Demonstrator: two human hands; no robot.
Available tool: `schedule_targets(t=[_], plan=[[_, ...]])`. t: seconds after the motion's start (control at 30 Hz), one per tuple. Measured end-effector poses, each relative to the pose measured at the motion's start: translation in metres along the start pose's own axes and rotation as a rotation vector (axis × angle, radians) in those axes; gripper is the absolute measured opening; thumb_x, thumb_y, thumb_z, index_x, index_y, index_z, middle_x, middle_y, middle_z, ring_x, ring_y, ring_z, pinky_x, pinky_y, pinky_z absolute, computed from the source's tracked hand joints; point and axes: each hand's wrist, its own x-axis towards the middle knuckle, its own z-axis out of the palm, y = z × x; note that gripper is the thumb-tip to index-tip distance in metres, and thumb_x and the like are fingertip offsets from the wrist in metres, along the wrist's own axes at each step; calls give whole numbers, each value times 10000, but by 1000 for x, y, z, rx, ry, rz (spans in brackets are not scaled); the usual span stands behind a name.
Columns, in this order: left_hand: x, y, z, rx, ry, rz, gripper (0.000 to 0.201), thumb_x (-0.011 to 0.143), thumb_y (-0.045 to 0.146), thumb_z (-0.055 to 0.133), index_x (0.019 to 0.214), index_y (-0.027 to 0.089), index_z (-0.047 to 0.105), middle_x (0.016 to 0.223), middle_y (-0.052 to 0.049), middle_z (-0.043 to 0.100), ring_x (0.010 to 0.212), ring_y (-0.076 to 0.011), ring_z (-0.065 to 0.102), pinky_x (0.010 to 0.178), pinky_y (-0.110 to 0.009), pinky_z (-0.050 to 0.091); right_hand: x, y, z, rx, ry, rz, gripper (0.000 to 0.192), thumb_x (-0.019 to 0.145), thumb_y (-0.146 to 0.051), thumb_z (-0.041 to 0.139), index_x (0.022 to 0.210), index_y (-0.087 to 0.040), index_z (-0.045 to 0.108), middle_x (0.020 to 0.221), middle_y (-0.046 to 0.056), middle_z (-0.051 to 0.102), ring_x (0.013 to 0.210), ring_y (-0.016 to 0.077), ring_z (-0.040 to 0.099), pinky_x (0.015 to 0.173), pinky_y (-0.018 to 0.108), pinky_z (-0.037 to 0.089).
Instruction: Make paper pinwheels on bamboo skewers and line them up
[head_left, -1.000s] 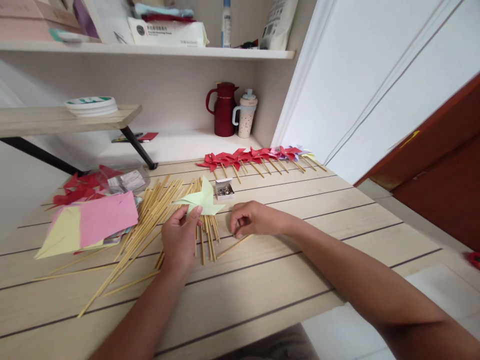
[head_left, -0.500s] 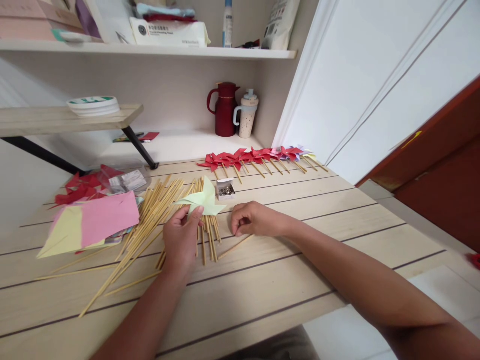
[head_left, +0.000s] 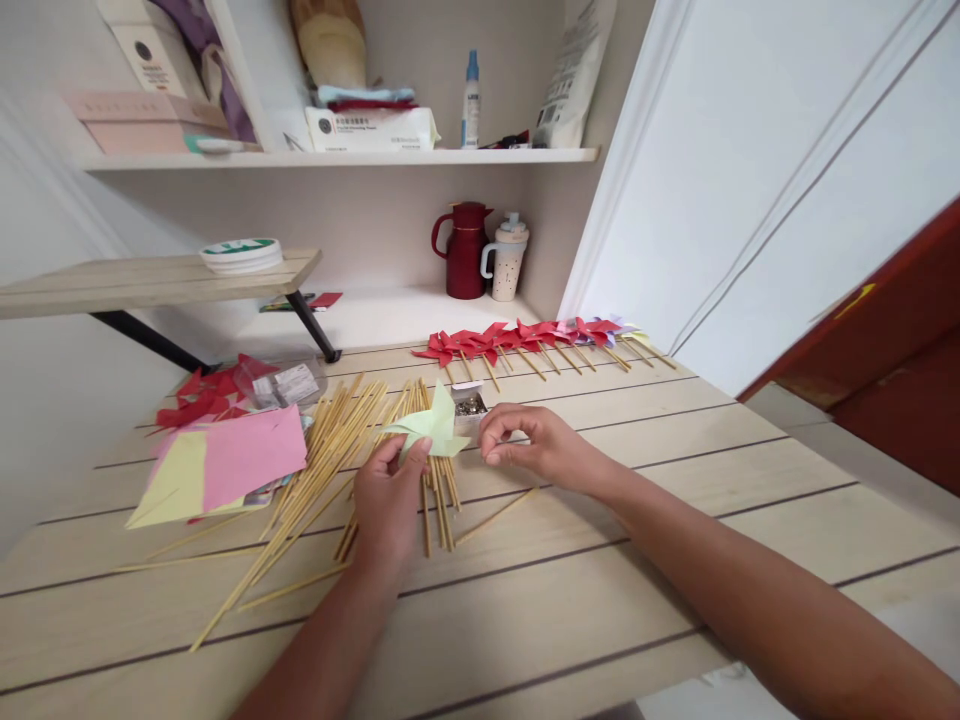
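My left hand pinches a pale green folded paper pinwheel by its lower edge, just above a pile of bamboo sticks. My right hand hovers with thumb and fingertips pinched together right beside a small open box of metal pins. Whether a pin sits between the fingertips is too small to tell. One loose stick lies on the wooden table under my right wrist.
A row of finished red pinwheels on sticks lies at the table's far edge. Pink and yellow paper sheets, red paper pieces and a clear bag sit left. A red jug and cup stand behind.
My right hand left the loose stick and rose toward the pin box, next to the green pinwheel. The left hand keeps its hold. The view tilted upward.
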Motion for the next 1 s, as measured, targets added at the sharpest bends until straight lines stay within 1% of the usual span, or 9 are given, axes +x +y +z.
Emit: schedule_targets(t=[0.1,0.2,0.27,0.33,0.43,0.53,0.63,0.83,1.0], plan=[[-2,1,0,29,-3,55,215,796,407,708,755,198,680,655,38,582,650,-144,517,643,-256,394,0,-1,8,88,57,-32,103,833,-301,747,789,-209,730,1053,54,665,1027,204,621,967,381,450],[-3,2,0,66,2,150,190,800,389,710,779,201,692,755,14,621,741,-160,552,702,-268,418,-1,2,14,116,103,-40,78,818,-297,767,787,-230,743,1226,52,597,1219,225,541,1095,412,361],[-4,2,0,90,10,193,177,796,380,716,784,204,700,805,4,630,784,-169,569,736,-278,431,-1,4,18,112,120,-36,77,814,-289,770,773,-228,746,1252,54,563,1260,230,511,1135,413,317],[-5,3,1,104,13,226,163,789,370,722,777,209,703,815,1,628,793,-172,577,753,-286,443,-1,4,21,108,133,-30,70,811,-274,769,770,-222,745,1247,60,554,1270,236,501,1143,412,305],[-8,4,3,111,5,268,147,779,350,730,753,210,697,815,-1,627,789,-172,586,757,-292,460,-1,2,24,96,149,-31,68,814,-263,753,768,-215,737,1146,60,601,1197,238,536,1097,412,352],[-10,6,5,115,-10,301,145,779,344,736,742,210,696,821,-5,630,787,-169,591,753,-291,470,-1,1,27,96,138,-39,91,835,-270,723,770,-206,720,953,39,644,962,203,600,949,370,443],[-13,6,6,106,-18,328,137,783,338,737,738,213,704,839,-13,637,816,-173,601,770,-296,474,-2,0,29,122,125,-17,80,837,-257,710,784,-198,706,845,15,667,824,171,605,834,314,463],[-16,5,8,65,-36,351,103,798,316,730,780,217,712,901,-26,652,866,-178,613,795,-305,479,-2,-2,30,132,158,17,69,825,-233,700,772,-190,689,815,10,698,796,161,615,809,293,464],[-20,8,9,85,-31,362,95,791,308,736,767,224,697,821,-4,631,780,-162,588,739,-287,467,-3,-3,30,142,167,30,70,832,-219,672,772,-184,677,795,7,686,776,152,606,790,284,466]])
